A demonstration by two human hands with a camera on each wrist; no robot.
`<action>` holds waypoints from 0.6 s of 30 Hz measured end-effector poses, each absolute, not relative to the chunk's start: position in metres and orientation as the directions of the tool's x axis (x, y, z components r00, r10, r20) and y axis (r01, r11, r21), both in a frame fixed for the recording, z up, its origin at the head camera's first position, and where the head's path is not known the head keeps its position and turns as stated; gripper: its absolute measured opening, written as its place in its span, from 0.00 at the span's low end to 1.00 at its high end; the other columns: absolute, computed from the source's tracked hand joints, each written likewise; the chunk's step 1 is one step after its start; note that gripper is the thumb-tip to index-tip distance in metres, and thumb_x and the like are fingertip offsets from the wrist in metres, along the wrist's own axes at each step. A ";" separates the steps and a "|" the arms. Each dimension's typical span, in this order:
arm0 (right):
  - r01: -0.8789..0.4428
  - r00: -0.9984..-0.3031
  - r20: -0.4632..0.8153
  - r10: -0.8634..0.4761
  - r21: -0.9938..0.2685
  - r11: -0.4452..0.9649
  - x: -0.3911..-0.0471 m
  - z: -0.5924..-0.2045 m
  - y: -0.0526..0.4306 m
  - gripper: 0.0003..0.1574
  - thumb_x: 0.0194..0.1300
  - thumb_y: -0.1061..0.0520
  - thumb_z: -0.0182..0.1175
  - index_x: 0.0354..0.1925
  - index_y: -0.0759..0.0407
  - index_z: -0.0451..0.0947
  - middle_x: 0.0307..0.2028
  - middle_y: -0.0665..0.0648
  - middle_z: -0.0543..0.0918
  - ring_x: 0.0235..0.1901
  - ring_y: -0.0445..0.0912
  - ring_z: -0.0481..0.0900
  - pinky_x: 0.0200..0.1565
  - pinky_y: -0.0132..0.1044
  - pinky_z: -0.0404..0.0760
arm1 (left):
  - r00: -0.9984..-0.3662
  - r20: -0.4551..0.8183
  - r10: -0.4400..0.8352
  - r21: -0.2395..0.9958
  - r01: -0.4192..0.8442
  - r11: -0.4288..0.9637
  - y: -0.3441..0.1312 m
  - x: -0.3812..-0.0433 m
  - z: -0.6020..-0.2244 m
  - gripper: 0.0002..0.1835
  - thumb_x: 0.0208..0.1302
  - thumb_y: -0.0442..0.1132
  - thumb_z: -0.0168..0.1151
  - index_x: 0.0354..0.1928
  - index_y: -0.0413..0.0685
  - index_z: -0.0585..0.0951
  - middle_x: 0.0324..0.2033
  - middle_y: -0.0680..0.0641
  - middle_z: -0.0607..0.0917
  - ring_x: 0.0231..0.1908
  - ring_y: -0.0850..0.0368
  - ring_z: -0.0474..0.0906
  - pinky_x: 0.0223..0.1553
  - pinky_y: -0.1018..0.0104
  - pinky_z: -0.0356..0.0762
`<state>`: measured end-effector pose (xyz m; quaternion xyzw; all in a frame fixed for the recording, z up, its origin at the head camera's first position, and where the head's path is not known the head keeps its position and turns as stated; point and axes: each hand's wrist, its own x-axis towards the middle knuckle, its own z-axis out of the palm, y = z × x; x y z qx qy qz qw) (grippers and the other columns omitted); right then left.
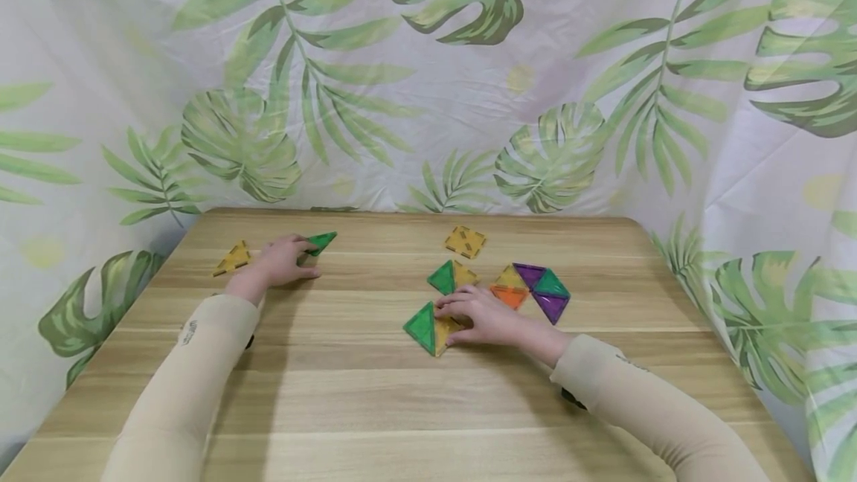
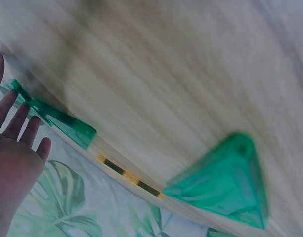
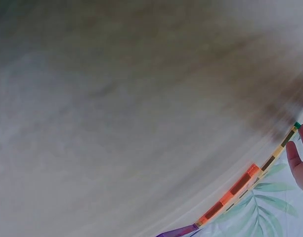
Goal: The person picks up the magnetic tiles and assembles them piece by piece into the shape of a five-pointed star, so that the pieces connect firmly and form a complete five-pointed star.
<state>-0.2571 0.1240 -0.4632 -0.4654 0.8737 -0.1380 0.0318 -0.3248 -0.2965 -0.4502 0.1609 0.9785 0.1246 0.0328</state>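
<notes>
My left hand [image 1: 284, 259] reaches over the far left of the table. Its fingers touch a green triangular magnetic tile [image 1: 323, 242], while the thumb lies apart, nearer to me. The left wrist view shows those fingers stretched out by the same green tile [image 2: 67, 126]. In the middle, my right hand [image 1: 478, 315] pinches a yellow triangular tile [image 1: 442, 333], partly hidden under the fingers. A green triangular tile [image 1: 422, 327] lies edge to edge with it on the left. Only fingertips of this hand show in the right wrist view.
A yellow triangular tile [image 1: 234, 257] lies left of my left hand. Behind my right hand sit a green triangle [image 1: 442, 277] with a yellow one beside it, and a yellow square [image 1: 465, 242]. To the right is a cluster with purple [image 1: 552, 308] and orange [image 1: 509, 296] triangles.
</notes>
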 end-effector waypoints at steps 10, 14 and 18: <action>-0.800 -0.573 0.088 -0.815 -0.275 0.533 -0.257 -0.465 0.126 0.32 0.58 0.38 0.63 0.57 0.48 0.77 0.61 0.48 0.74 0.61 0.48 0.66 0.59 0.49 0.67 | -0.928 -0.012 0.372 0.235 0.360 0.903 -0.269 -0.317 -0.456 0.34 0.58 0.55 0.65 0.61 0.42 0.73 0.60 0.33 0.70 0.60 0.31 0.63 0.56 0.26 0.53; -0.802 -0.572 0.094 -0.815 -0.274 0.531 -0.257 -0.467 0.126 0.32 0.58 0.37 0.63 0.57 0.48 0.77 0.61 0.48 0.74 0.61 0.48 0.66 0.59 0.50 0.67 | -0.922 -0.023 0.386 0.228 0.371 0.900 -0.255 -0.310 -0.455 0.34 0.57 0.56 0.65 0.62 0.44 0.73 0.60 0.34 0.70 0.59 0.32 0.63 0.55 0.29 0.57; -0.803 -0.570 0.100 -0.815 -0.274 0.529 -0.257 -0.468 0.127 0.32 0.58 0.37 0.63 0.57 0.48 0.77 0.61 0.48 0.74 0.61 0.48 0.66 0.59 0.50 0.67 | -0.914 -0.034 0.405 0.214 0.389 0.896 -0.243 -0.305 -0.454 0.35 0.57 0.57 0.65 0.63 0.46 0.73 0.59 0.35 0.70 0.59 0.33 0.63 0.54 0.32 0.60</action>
